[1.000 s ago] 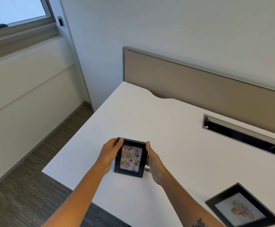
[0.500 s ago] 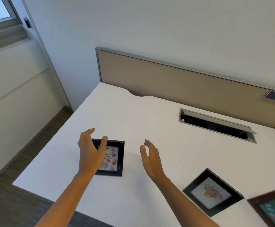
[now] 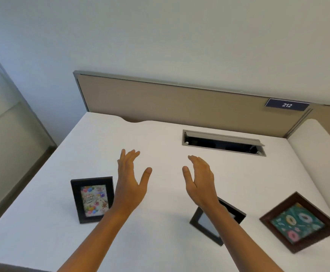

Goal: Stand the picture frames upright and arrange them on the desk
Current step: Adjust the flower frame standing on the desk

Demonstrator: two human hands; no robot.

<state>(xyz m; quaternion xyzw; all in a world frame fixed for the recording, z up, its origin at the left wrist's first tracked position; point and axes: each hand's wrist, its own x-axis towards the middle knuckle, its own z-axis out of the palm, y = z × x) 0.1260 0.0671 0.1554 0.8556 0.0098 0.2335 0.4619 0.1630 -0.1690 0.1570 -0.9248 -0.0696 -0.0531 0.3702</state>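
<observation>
**A:** What else was on the table [image 3: 93, 138] besides the frames, and did anything block the way?

**B:** Very little. A grey cable slot [image 3: 223, 141] with its lid tipped open was let into the top near the far edge, right of the middle. Behind that edge rose a tan divider panel [image 3: 179, 101], with a dark blue tag reading 212 [image 3: 287, 105] at its right end. The white top between the hands and the slot was bare.

**A:** Where were the frames?

**B:** The black frame with the birthday picture [image 3: 92, 199] stood upright near the left edge, facing the camera. A second black frame [image 3: 209, 224] was near the front edge, right of centre; the right forearm crossed over it and hid most of its picture, so I could not tell whether it lay flat or leaned. A brown frame with a donut print [image 3: 299, 221] was turned like a diamond by the right edge, and seemed to lie on its back.

**A:** And the hands?

**B:** Both empty, fingers spread and loose, palms turned toward each other above the middle of the table. The left hand [image 3: 130, 180] was just right of the birthday frame, its forearm passing in front of the frame's right side; I could not tell if they touched. The right hand [image 3: 199, 179] was beyond the second black frame, well apart from the brown one.
</observation>
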